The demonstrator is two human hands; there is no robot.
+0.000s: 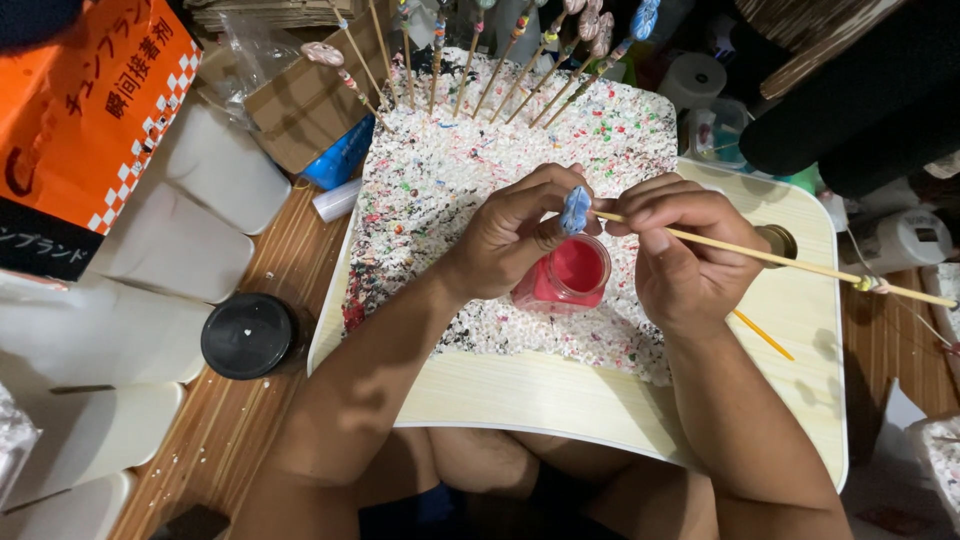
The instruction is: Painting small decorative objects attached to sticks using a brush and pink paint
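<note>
Far left sat a black-lidded jar (pixel 247 335) on the wooden floor, untouched. I saw the left hand (pixel 510 235) pinched shut on a small blue bead (pixel 575 210) at the tip of a bamboo skewer (pixel 780 260), over an open pot of red paint (pixel 572 272) on the speckled foam block (pixel 450 170). The right hand (pixel 680 250) was closed round the skewer. Finished skewers (pixel 500 50) already stood along the foam's far edge; this bead looked unfinished, I judged.

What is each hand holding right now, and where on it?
Left hand pinches the blue bead at the stick's tip; right hand grips the bamboo stick just behind it.
</note>
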